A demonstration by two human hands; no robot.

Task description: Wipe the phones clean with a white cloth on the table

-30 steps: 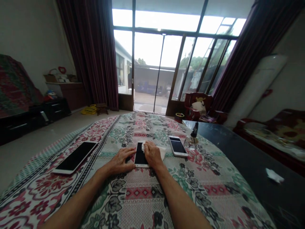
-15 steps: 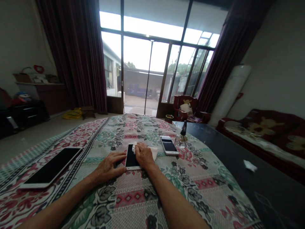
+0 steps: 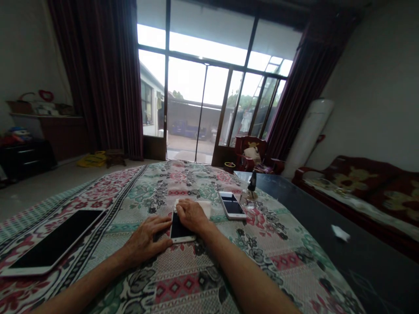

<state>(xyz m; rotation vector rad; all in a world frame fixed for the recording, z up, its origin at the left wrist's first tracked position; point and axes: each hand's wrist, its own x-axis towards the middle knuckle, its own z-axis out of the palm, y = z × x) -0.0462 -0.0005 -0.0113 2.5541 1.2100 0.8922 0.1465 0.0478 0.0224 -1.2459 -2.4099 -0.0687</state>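
A white-framed smartphone [image 3: 179, 231] with a dark screen lies flat on the patterned tablecloth in front of me. My left hand [image 3: 149, 235] rests beside it, fingers stretched out and thumb apart, the tips touching the phone's left edge. Over the upper part of the screen, my right hand [image 3: 191, 216] is closed on a white tissue [image 3: 205, 208] and presses it down. Part of the tissue spreads out to the right of the fingers; the rest is hidden under the hand.
A second white phone [image 3: 232, 206] lies to the right, near a small dark-topped bottle [image 3: 252, 185]. At the left lies a large white-edged tablet [image 3: 54, 244]. A crumpled white paper [image 3: 340, 233] sits on the dark tabletop [image 3: 314, 218] at the right.
My right hand has slid with the tissue slightly left, toward the phone's upper left corner. My left hand stays at the phone's edge. The whole view has tilted up a little.
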